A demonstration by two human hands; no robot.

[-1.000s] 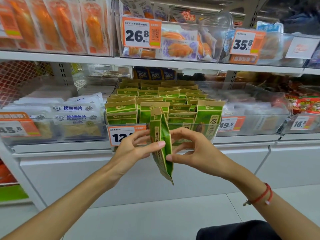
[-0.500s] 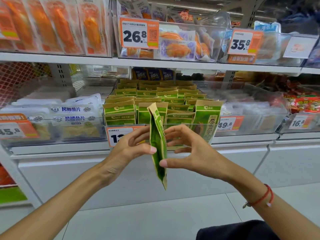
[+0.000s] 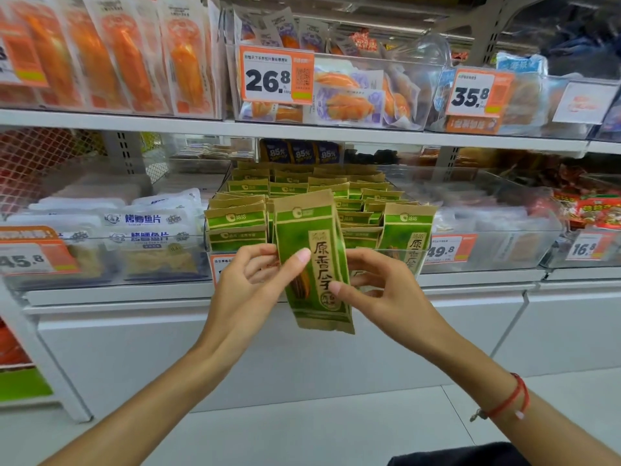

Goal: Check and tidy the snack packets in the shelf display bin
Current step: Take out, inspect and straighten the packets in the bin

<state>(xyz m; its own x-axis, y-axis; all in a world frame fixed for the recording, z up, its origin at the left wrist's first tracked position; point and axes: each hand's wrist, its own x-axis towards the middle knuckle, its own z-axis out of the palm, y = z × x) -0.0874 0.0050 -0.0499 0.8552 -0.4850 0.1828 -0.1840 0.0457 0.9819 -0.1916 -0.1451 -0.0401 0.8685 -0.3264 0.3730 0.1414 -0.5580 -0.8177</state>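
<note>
A green and kraft-brown snack packet is held up, front face to the camera, just in front of the clear display bin on the middle shelf. Its front carries a round logo with the characters 洽洽 near the top and a pale vertical strip reading 原香瓜子. The left hand pinches the packet's left edge, thumb across the front and fingers curled behind. The right hand pinches the lower right edge, thumb tip on the front beside a round seal mark, the other fingers behind. A red string bracelet circles the right wrist.

Behind the packet, the bin is filled with rows of matching packets standing upright; one at the front right shows the same 原 character.

To the left, a bin of white packets is printed 烤鳕鱼片 in blue, with an orange price tag reading 45.8. To the right, tags read 49.8 and 16.8. On the upper shelf, tags read 26.8 and 35.8, with orange-coloured sealed packs to the left. Dark packs marked 85% sit at the back.

The shelving is white, with a white cabinet base and pale tiled floor.
</note>
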